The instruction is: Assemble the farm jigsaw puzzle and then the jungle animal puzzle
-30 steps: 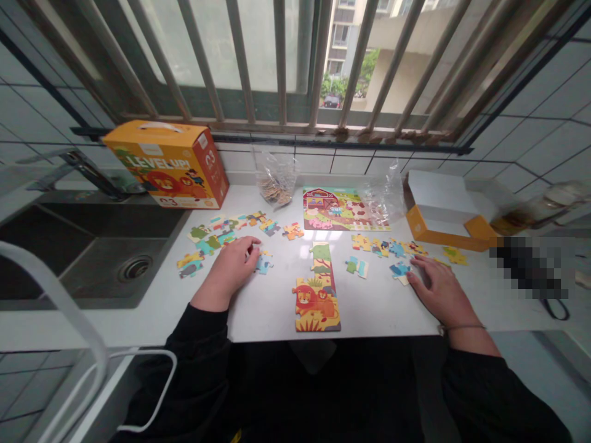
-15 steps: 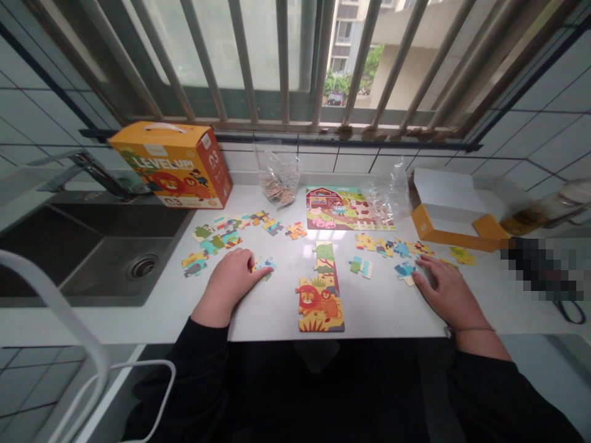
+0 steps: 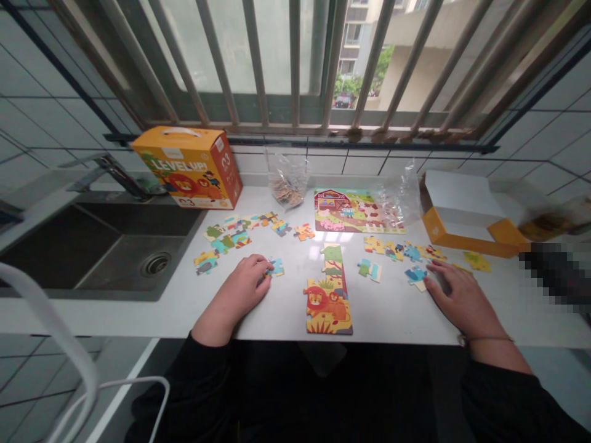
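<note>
My left hand (image 3: pixel 244 286) rests on the white counter, its fingertips at a small blue puzzle piece (image 3: pixel 276 266); whether they grip it is too small to tell. On the right, my right hand (image 3: pixel 455 292) lies with fingers apart, beside a blue piece (image 3: pixel 417 275). Between the hands stands a joined strip of lion and tree pieces (image 3: pixel 329 304) near the counter's front edge. A green and light-blue piece (image 3: pixel 369 269) lies right of the strip. Loose pieces form an arc at the left (image 3: pixel 226 241) and a row at the right (image 3: pixel 394 249).
An orange box (image 3: pixel 189 169) stands back left by the sink (image 3: pixel 115 246). Behind the pieces are a bag of brown pieces (image 3: pixel 289 184), a farm picture (image 3: pixel 353 210), a clear plastic bag (image 3: pixel 404 197) and an open orange-and-white box (image 3: pixel 466 209).
The view has shifted, so the scene appears further right. My left hand's thumb has drawn back from the small blue piece, showing more of it. My right hand stays beside its piece.
</note>
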`<state>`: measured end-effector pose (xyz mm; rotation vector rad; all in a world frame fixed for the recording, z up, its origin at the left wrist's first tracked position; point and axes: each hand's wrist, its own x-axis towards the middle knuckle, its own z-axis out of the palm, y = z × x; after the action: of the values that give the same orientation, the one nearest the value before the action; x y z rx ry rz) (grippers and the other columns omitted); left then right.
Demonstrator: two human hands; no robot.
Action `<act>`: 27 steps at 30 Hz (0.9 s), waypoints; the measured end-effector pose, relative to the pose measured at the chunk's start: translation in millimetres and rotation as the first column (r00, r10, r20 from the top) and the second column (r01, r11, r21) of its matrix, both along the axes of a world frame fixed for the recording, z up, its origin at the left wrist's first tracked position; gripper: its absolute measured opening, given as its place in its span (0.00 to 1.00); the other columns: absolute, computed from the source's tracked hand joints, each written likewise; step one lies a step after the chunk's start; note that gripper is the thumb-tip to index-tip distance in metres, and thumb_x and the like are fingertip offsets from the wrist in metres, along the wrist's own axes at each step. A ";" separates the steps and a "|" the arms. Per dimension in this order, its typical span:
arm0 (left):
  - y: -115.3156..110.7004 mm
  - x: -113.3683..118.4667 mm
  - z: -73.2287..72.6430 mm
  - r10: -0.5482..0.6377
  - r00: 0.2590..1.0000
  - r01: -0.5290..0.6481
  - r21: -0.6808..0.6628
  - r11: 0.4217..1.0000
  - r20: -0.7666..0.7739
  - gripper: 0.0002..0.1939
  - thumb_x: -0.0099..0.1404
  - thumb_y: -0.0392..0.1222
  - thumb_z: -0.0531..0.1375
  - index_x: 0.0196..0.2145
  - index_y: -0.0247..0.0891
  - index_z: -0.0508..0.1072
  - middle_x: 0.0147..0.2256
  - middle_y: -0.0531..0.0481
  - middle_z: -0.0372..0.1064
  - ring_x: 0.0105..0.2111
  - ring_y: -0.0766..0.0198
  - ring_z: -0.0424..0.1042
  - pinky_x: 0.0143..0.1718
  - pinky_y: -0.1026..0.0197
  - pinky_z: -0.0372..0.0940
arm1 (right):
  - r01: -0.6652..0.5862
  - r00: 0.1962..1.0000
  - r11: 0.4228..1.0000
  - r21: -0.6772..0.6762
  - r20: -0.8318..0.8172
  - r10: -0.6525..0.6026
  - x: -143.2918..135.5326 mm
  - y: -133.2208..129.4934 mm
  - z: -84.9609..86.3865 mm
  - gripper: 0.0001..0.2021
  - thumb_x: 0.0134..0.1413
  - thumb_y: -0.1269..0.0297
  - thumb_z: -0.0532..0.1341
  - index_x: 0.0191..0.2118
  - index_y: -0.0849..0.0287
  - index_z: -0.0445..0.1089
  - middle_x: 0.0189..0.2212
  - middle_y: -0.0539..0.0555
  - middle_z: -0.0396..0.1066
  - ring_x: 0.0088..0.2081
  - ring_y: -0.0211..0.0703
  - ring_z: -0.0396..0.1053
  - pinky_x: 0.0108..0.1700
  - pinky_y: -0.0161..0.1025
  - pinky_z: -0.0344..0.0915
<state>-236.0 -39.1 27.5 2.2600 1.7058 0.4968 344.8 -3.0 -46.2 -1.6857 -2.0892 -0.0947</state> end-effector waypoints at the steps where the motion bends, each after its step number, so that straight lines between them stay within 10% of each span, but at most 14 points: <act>1: 0.2 4.6 -0.1 0.023 1.000 -0.023 -0.005 1.000 -0.006 0.12 0.73 0.42 0.60 0.50 0.41 0.79 0.52 0.40 0.75 0.55 0.47 0.76 0.62 0.46 0.71 | 0.001 1.000 1.000 0.000 0.000 -0.001 0.0 0.1 -0.1 0.24 0.74 0.44 0.56 0.58 0.57 0.77 0.63 0.66 0.78 0.64 0.69 0.75 0.68 0.67 0.69; 9: 9.9 28.9 13.0 0.124 0.992 -0.126 -0.100 0.987 -0.031 0.19 0.74 0.55 0.66 0.53 0.39 0.76 0.43 0.42 0.79 0.43 0.48 0.79 0.48 0.50 0.72 | -0.002 1.000 1.000 0.008 0.000 0.002 1.7 1.2 -1.3 0.25 0.74 0.44 0.56 0.59 0.58 0.77 0.63 0.66 0.78 0.64 0.68 0.75 0.69 0.67 0.68; 20: 78.9 -90.2 34.4 0.359 0.882 -0.346 0.098 0.933 -0.305 0.24 0.76 0.49 0.55 0.59 0.30 0.77 0.57 0.30 0.78 0.59 0.40 0.76 0.63 0.46 0.69 | -0.010 1.000 1.000 0.000 0.010 0.010 4.0 2.4 -2.9 0.27 0.75 0.44 0.55 0.59 0.61 0.78 0.63 0.67 0.78 0.63 0.68 0.75 0.68 0.66 0.69; 27: 136.7 -113.2 26.2 0.368 0.874 -0.371 0.053 0.927 -0.317 0.26 0.70 0.48 0.63 0.61 0.32 0.77 0.59 0.30 0.79 0.59 0.39 0.77 0.63 0.48 0.68 | -0.006 1.000 1.000 -0.008 -0.012 0.006 1.2 1.3 -0.4 0.26 0.74 0.44 0.56 0.58 0.60 0.78 0.63 0.67 0.77 0.65 0.66 0.74 0.69 0.64 0.68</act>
<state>-349.2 97.6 53.7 2.0970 2.3207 0.1927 346.0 -1.7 -46.6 -1.6807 -2.0879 -0.0745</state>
